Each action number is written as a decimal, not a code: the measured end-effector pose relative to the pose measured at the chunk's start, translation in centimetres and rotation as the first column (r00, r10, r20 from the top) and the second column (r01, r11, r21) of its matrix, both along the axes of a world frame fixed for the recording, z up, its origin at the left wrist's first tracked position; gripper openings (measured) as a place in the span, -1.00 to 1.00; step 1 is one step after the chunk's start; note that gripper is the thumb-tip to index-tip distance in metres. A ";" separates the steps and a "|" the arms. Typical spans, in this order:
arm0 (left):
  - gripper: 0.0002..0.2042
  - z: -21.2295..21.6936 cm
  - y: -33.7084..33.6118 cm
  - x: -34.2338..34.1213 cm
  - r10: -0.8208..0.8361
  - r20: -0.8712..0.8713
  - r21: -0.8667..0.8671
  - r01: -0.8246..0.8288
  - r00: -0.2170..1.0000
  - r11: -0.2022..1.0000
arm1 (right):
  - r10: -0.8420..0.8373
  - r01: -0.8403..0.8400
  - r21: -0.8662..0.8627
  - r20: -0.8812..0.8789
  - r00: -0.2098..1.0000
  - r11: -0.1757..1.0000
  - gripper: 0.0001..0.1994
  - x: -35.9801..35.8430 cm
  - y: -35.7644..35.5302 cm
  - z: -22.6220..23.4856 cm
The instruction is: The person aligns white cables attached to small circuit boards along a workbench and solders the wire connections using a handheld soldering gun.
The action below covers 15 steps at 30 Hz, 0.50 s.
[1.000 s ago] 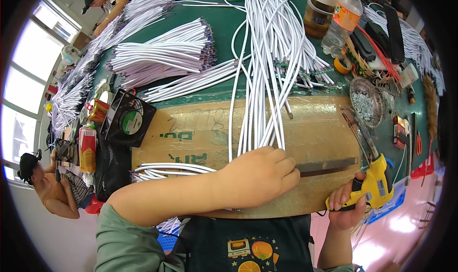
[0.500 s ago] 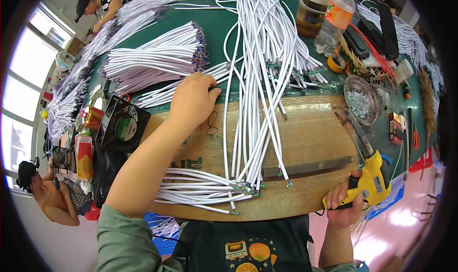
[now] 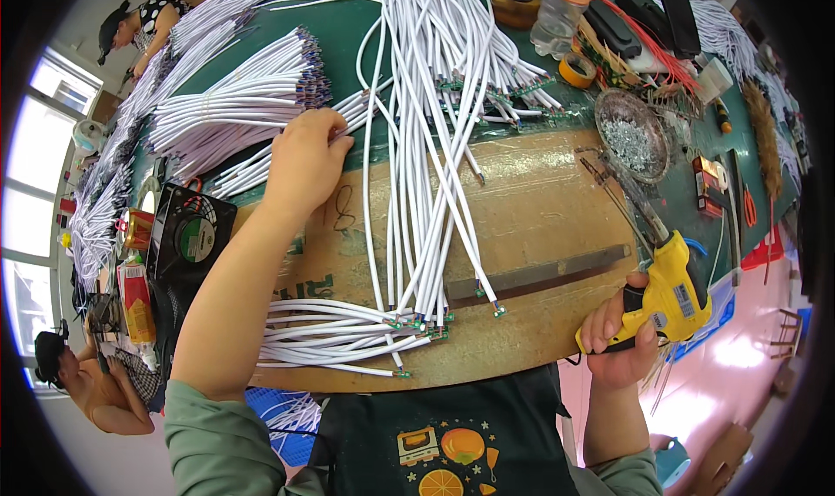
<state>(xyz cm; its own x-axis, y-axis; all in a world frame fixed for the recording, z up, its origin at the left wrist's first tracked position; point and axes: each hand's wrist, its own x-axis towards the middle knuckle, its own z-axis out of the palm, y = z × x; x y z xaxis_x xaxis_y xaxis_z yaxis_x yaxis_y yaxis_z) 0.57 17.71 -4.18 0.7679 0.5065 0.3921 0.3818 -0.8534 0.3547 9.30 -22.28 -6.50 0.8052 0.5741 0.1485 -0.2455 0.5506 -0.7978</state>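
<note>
My left hand (image 3: 304, 159) is closed over a row of white cables (image 3: 239, 176) at the far edge of the cardboard, its fingertips hidden beneath it; I cannot make out what they pinch. My right hand (image 3: 619, 332) grips a yellow and black soldering gun (image 3: 665, 294) at the near right, its metal tip angled up and away over the board. Between the hands, a long bunch of white cables (image 3: 409, 192) runs down onto the cardboard, with small green tips on several ends. More white cables (image 3: 326, 335) with green-tipped ends lie along the near edge.
A metal dish (image 3: 633, 139) of silvery bits stands beyond the gun, near a roll of tape (image 3: 577, 70) and a bottle (image 3: 557, 26). A dark bar (image 3: 548, 270) lies across the cardboard (image 3: 522, 209). A black fan (image 3: 193, 235) stands by my left forearm. Two people work at the left.
The whole view has shifted, so the table and things appear further left and higher. Both hands keep about the same places over the board, the right still gripping the soldering gun.
</note>
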 end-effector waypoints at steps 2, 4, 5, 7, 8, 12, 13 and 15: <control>-0.87 0.7 -0.2 0.0 -0.008 -0.073 -0.052 0.004 0.997 0.999 | 0.002 -0.002 -0.020 0.003 1.000 1.000 -0.39 0.0 -0.1 0.1; -0.85 0.8 -0.2 0.0 -0.021 -0.150 -0.039 0.016 0.988 0.999 | 0.006 -0.006 -0.018 -0.009 1.000 1.000 -0.39 0.0 -0.1 0.1; -0.85 0.6 0.0 -0.3 -0.020 -0.151 -0.037 0.014 0.988 0.999 | 0.016 -0.016 -0.012 -0.018 1.000 1.000 -0.39 0.0 -0.1 0.1; -0.85 0.5 0.0 -0.3 -0.012 -0.172 0.127 0.035 0.985 0.991 | 0.018 -0.018 -0.013 -0.017 1.000 1.000 -0.39 0.0 -0.2 0.0; -0.85 0.8 -0.4 -0.2 -0.019 -0.171 0.124 0.040 0.985 0.991 | 0.019 -0.019 -0.015 -0.015 1.000 1.000 -0.39 0.1 -0.2 0.0; -0.84 2.4 -1.3 -0.8 0.044 -0.089 0.093 -0.036 0.995 0.995 | 0.015 -0.015 -0.030 -0.010 1.000 0.999 -0.39 0.1 -0.2 0.1; -0.84 3.0 -1.4 -1.3 -0.003 0.042 0.205 -0.006 0.999 0.979 | 0.033 -0.033 -0.025 -0.006 0.999 0.999 -0.39 0.2 0.0 0.3; -0.85 4.5 -2.7 -0.9 -0.002 0.030 0.273 -0.007 1.000 0.962 | 0.035 -0.035 -0.033 -0.004 0.999 0.999 -0.39 0.2 0.1 0.1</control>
<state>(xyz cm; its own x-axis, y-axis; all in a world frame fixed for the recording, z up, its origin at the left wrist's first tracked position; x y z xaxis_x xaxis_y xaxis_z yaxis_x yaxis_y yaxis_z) -0.32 15.02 0.28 0.7528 0.3791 0.5381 0.3769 -0.9185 0.1199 9.51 -22.21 -6.36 0.7847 0.6068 0.1266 -0.2667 0.5149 -0.8147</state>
